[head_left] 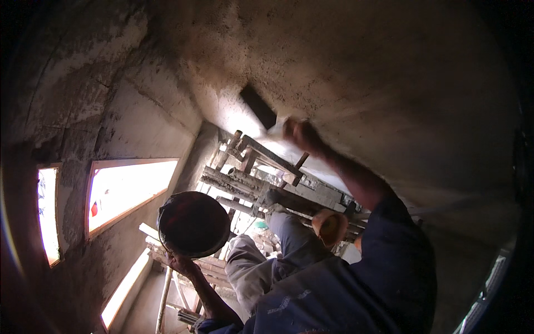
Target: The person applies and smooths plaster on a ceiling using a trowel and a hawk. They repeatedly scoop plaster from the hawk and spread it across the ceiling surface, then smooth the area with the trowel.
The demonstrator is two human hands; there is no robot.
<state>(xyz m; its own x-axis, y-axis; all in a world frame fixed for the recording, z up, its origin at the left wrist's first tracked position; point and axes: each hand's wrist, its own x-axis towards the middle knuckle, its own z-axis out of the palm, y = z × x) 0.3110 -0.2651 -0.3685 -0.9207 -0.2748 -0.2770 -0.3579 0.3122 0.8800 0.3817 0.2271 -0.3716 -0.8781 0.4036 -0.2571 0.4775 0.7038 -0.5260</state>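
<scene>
My left hand (181, 265) grips the lower rim of a round dark pan (193, 224), out to the left of my knees. Shadow hides what lies inside the pan. My right arm reaches up and forward, and my right hand (301, 135), smeared by motion, is closed on a plastering trowel. The trowel's dark rectangular blade (257, 107) is up against or close to the rough grey plastered surface (345, 67); whether it touches cannot be made out. The trowel's handle is hidden in the blur of the hand.
Wooden scaffold poles and planks (272, 161) stand below and ahead of me. An orange-brown bucket (330, 227) sits by my right thigh. Bright window openings (128, 189) break the wall at the left. More poles and boards (214, 270) lie lower down, past my left arm.
</scene>
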